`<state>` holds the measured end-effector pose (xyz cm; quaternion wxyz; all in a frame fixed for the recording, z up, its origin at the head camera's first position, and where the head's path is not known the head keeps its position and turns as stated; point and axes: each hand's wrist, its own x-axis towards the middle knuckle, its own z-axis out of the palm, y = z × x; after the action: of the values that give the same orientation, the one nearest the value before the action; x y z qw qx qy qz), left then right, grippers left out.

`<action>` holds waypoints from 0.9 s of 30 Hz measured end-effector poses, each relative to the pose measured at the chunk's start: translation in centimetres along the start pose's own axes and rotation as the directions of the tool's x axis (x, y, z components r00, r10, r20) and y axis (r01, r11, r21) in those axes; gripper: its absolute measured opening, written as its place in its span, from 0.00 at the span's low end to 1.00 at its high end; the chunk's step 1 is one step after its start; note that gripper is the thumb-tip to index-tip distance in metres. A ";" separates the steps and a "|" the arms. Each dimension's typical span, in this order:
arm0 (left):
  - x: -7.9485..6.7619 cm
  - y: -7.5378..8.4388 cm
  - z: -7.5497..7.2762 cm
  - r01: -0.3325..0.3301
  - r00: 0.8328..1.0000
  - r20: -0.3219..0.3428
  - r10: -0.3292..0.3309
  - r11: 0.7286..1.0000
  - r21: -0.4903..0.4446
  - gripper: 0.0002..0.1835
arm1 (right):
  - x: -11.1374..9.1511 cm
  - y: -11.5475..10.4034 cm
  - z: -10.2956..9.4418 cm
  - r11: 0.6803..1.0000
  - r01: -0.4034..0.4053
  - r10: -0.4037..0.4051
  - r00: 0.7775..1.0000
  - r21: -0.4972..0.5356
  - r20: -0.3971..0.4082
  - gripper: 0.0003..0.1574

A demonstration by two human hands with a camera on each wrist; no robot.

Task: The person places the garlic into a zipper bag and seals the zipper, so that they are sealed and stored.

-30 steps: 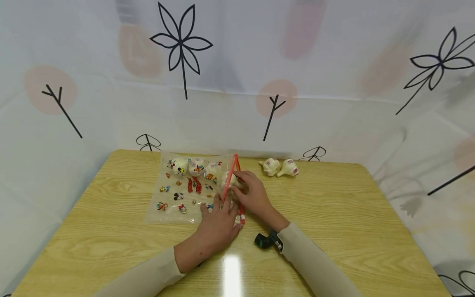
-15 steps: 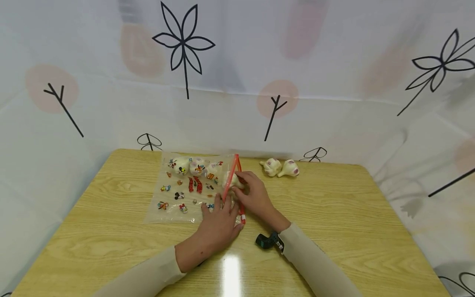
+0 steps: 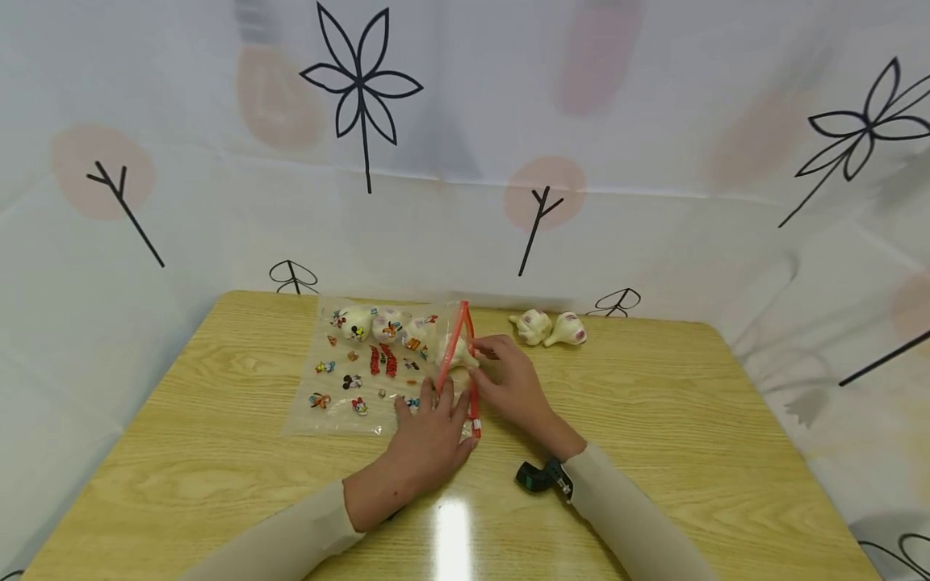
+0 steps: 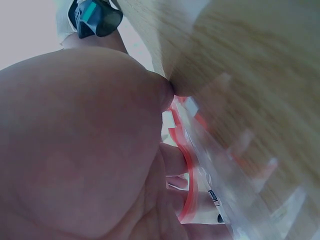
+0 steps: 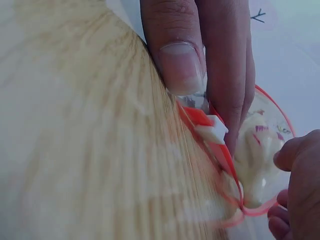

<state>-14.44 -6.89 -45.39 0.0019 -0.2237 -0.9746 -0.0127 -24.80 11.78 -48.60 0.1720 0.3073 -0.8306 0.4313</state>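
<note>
One garlic [image 5: 262, 145] seems mid-bagging: right hand [image 3: 514, 389] loosely parted beside it, left hand [image 3: 429, 442] spread on bag [image 3: 374, 383]. Pushing deeper seems next.

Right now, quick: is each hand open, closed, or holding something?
Left hand: open, fingers spread at the mouth of the printed zip bag.
Right hand: open, beside the garlic bulb in that mouth; contact unclear.

- clear plastic zip bag [image 3: 334, 421]: tiny multicoloured cartoon characters all over, chunky red lettering [image 3: 383, 361], bright red zip strip [image 3: 452, 347]
- roundish off-white garlic bulbs [image 3: 534, 326]: purple-pink blotches
- flat wooden table [image 3: 654, 403]: kinda yellowish, streaky grain
- white cloth backdrop [image 3: 450, 234]: black line-drawn flowers and twigs, washed-out pink blobs
- long fabric sleeves [image 3: 632, 516]: beige
</note>
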 end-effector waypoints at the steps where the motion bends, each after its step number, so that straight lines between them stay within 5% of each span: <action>1: 0.0 0.0 0.0 -0.001 1.000 -0.002 0.001 1.000 -0.001 0.37 | -0.1 0.0 -0.2 1.000 0.013 -0.013 1.000 -0.004 -0.006 0.24; 18: -0.2 -0.1 0.1 -0.003 1.000 -0.009 0.003 1.000 -0.003 0.37 | -0.7 1.4 -2.4 0.992 0.085 -0.099 0.983 -0.095 -0.155 0.23; 27: 0.0 0.0 0.0 -0.004 1.000 0.009 0.004 1.000 -0.016 0.38 | -0.8 2.0 -3.1 0.996 0.033 -0.049 0.983 -0.088 -0.178 0.23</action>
<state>-14.40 -6.91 -45.43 -0.0043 -0.2258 -0.9740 -0.0193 -25.47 15.47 -48.50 0.2682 0.2765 -0.8226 0.4183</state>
